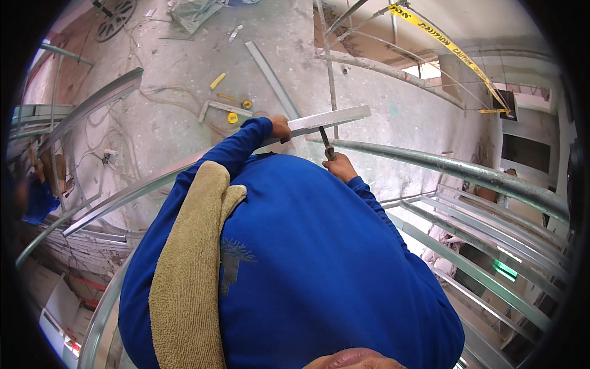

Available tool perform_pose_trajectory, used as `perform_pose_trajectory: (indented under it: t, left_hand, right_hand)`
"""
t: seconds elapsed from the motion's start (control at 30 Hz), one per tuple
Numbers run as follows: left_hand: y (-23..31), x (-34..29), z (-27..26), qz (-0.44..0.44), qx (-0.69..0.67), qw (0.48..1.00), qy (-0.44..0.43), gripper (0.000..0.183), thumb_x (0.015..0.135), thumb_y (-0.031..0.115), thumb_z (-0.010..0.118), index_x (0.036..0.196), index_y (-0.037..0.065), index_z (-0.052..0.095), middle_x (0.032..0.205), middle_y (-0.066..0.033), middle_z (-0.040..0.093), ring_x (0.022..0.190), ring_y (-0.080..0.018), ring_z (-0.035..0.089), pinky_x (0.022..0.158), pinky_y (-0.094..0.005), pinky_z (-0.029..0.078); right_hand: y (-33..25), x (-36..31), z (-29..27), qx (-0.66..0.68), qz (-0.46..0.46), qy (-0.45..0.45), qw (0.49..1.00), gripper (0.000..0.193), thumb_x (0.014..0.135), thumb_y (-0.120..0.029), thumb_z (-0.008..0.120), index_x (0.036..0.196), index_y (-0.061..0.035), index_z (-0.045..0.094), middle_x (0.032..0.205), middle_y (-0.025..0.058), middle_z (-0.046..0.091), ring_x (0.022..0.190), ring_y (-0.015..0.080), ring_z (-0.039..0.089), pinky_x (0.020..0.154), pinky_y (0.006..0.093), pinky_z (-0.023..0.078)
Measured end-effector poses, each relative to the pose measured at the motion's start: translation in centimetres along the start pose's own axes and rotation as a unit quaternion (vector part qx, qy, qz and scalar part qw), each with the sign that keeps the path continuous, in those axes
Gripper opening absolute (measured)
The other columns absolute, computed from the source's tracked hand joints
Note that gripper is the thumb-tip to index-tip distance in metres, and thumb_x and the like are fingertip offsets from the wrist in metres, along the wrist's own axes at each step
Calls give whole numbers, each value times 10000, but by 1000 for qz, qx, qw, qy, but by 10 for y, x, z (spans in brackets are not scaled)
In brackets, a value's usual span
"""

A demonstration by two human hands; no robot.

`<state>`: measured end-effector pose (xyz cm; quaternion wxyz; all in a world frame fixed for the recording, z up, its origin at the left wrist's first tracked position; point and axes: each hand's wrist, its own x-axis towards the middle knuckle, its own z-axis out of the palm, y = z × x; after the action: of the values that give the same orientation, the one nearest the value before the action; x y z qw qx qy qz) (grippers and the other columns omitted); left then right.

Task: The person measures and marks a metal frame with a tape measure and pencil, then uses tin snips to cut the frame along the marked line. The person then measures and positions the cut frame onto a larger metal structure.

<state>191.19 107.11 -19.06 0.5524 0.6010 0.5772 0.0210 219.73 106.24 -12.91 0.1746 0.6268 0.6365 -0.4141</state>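
Observation:
My left hand [280,128] is closed around a pale metal channel [338,117], which slants up to the right in front of my chest. My right hand [341,167] grips the handle of a dark hand tool [324,136], its narrow end meeting the channel's lower edge. It looks like a pair of snips, but the jaws are hidden behind the metal. To the left, a long metal strip [132,195] passes under my left arm; whether it joins the channel cannot be seen. A tan towel [190,277] hangs over my left shoulder.
On the floor lie two yellow tape measures [233,117], a yellow-handled tool [217,80], a T-shaped piece [224,108], cords and another metal channel [270,77]. A scaffold pipe [455,163] extends right, above stacked metal rails [473,270]. Yellow barrier tape [452,50] hangs at upper right.

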Motion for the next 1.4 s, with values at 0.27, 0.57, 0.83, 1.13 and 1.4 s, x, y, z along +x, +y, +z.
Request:
perform_pose_trajectory:
  t: [0.27, 0.57, 0.83, 1.13, 1.4]
  left_hand:
    - [-7, 8, 2, -7, 12, 1000, -15, 388, 534, 227, 756, 863, 22, 749, 853, -195, 717, 752, -315, 686, 682, -375, 534]
    - [4, -3, -7, -50, 43, 998, -11, 457, 542, 239, 763, 929, -3, 746, 916, -197, 722, 810, -320, 695, 733, -376, 542]
    - [13, -17, -5, -11, 20, 1000, -4, 315, 554, 254, 741, 787, 42, 755, 814, -175, 718, 753, -311, 687, 688, -371, 534]
    - [13, -17, -1, 2, 17, 1000, 2, 346, 558, 252, 741, 822, 29, 751, 815, -184, 715, 752, -315, 690, 689, -369, 535]
    - [9, -11, -12, -27, 22, 998, -45, 495, 542, 244, 750, 948, -38, 719, 899, -209, 713, 782, -311, 694, 712, -377, 540]
  right_hand:
    - [19, 4, 27, 2, -6, 96, 995, 358, 839, -283, 641, 991, 41, 638, 989, 283, 672, 1003, 445, 632, 866, 484, 498]
    - [15, -10, 23, 22, -24, 102, 994, 369, 857, -298, 642, 980, 47, 602, 970, 285, 667, 929, 459, 643, 813, 495, 512]
    - [5, -8, -3, 38, -9, 20, 999, 424, 830, -259, 707, 1052, 83, 589, 845, 203, 673, 696, 295, 681, 638, 406, 534]
    - [9, 0, -5, -91, -2, 23, 996, 415, 813, -246, 674, 1051, 89, 616, 951, 286, 674, 932, 399, 672, 820, 454, 523]
    - [21, -8, 25, 21, -4, 125, 992, 376, 866, -276, 632, 1063, 44, 622, 1029, 284, 664, 1019, 446, 625, 893, 480, 497]
